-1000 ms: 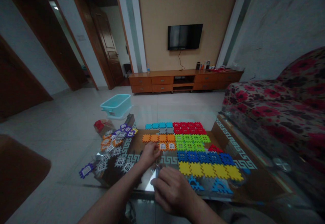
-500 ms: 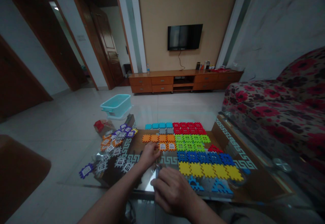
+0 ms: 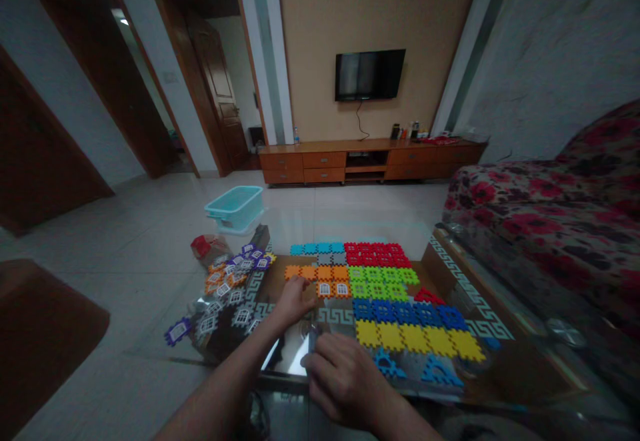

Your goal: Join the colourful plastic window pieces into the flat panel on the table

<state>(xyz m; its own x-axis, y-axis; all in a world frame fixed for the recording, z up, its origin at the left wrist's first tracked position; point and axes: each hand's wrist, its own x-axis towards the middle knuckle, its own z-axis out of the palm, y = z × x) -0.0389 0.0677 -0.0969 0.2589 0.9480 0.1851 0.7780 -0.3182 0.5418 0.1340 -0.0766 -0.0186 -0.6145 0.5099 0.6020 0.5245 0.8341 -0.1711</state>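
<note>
Interlocking plastic tiles lie on a glass-topped table. My left hand (image 3: 295, 302) reaches to the lower left edge of the orange tiles (image 3: 325, 272), beside two that carry white window frames. Its fingers look stretched forward, with the thumb apart; whatever lies beneath them is hidden. Closer to me, my right hand (image 3: 345, 374) is curled closed above the front of the table. A dim greyish edge shows by its fingertips, too dark to name. Right of the hands are green tiles (image 3: 380, 283), dark blue tiles (image 3: 413, 313) and yellow tiles (image 3: 417, 339).
Loose purple, orange and grey window tiles (image 3: 235, 281) are heaped at the table's left. Red tiles (image 3: 377, 253) and light blue tiles (image 3: 317, 248) lie at the back. A turquoise basket (image 3: 235, 206) stands beyond on the floor. The flowered sofa (image 3: 540, 194) is at right.
The whole view has shifted slightly, so the room and table appear a little farther right. Both hands keep nearly the same places and poses.
</note>
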